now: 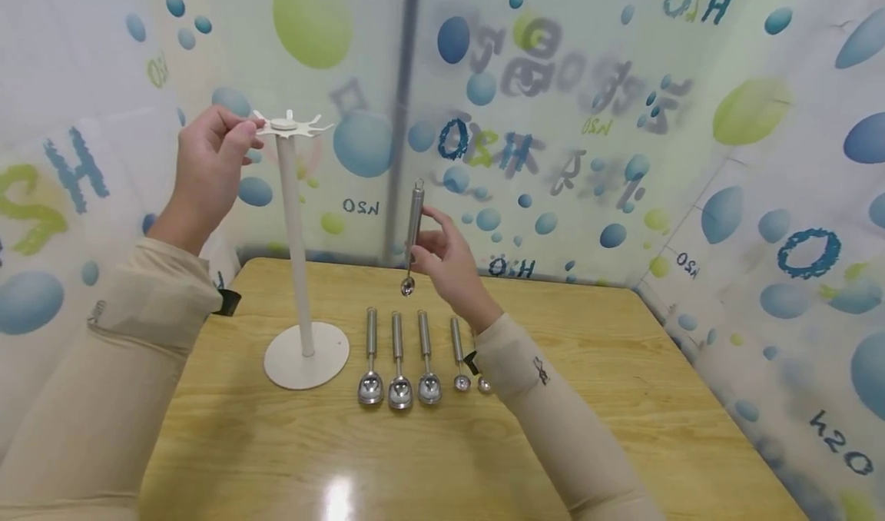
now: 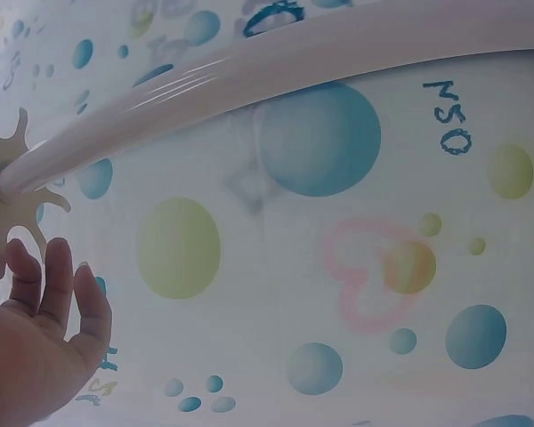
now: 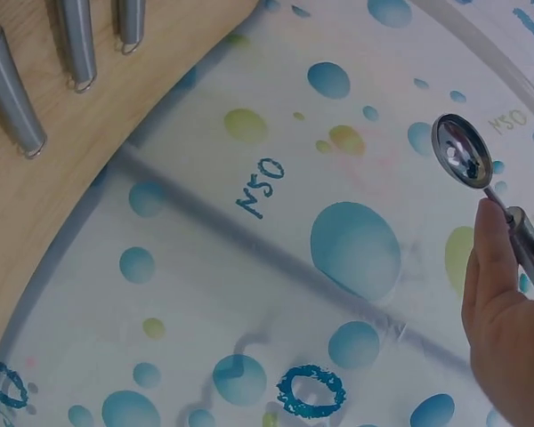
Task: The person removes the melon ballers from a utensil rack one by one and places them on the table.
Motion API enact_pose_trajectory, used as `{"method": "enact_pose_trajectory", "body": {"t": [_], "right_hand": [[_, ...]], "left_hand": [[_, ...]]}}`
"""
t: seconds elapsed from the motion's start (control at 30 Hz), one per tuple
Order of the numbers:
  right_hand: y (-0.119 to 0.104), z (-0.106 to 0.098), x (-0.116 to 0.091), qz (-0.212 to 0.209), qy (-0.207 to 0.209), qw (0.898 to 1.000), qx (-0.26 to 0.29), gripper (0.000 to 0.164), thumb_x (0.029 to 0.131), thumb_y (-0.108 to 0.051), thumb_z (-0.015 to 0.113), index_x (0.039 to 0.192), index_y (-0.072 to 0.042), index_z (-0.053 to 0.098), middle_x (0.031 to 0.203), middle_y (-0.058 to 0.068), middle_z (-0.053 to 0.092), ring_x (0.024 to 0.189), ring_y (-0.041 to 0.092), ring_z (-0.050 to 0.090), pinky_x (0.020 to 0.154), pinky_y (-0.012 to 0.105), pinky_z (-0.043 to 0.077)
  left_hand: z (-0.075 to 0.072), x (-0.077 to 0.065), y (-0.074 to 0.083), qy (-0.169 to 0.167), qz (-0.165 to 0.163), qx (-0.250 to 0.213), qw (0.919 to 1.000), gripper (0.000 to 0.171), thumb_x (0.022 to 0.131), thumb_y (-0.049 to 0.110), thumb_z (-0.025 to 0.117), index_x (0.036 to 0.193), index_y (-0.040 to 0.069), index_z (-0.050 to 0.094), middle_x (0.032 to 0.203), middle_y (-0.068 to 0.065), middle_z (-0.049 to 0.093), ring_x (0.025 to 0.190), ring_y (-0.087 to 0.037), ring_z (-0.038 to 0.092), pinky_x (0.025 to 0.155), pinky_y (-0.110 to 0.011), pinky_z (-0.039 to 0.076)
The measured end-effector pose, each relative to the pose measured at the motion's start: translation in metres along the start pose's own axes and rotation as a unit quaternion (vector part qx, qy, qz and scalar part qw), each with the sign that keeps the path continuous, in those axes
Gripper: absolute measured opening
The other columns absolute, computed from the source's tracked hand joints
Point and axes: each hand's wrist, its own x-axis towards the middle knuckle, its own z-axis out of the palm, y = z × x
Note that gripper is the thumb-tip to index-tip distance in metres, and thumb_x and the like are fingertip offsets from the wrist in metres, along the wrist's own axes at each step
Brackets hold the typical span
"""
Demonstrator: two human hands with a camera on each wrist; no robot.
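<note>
My left hand (image 1: 210,167) pinches one prong of the hooked top of a white utensil stand (image 1: 293,229), whose round base stands at the table's left. In the left wrist view, that hand's fingertips touch the star-shaped top (image 2: 2,209) beside the pole. Raised above the table, my right hand (image 1: 452,269) holds a small metal melon baller (image 1: 415,217) by its handle, bowl down and loop up. Its round bowl (image 3: 463,151) shows in the right wrist view, apart from the stand. Three larger metal scoops (image 1: 399,390) lie in a row below.
Two smaller ballers, one a melon baller (image 1: 461,383) and one partly hidden by my right sleeve, lie right of the larger scoops. The wooden table (image 1: 588,398) reaches back to a printed curtain (image 1: 553,152) with bubble shapes.
</note>
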Motion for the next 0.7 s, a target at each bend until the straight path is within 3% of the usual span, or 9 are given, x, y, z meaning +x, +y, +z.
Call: {"method": "enact_pose_trajectory", "body": {"t": [0.7], "right_hand": [[0.021,-0.049,-0.020,0.055,0.038,0.997,-0.031,0.061,0.102,-0.003,0.058,0.156,-0.021,0.035,0.128,0.022,0.061,0.120,0.036,0.062,0.088,0.043,0.058]], "left_hand": [[-0.001,0.000,-0.001,-0.003,-0.016,0.007,0.9998,0.017,0.105,0.025,0.045,0.093,0.020,0.057,0.111,0.012,0.062,0.096,-0.008,0.057,0.082,-0.026,0.043]]}}
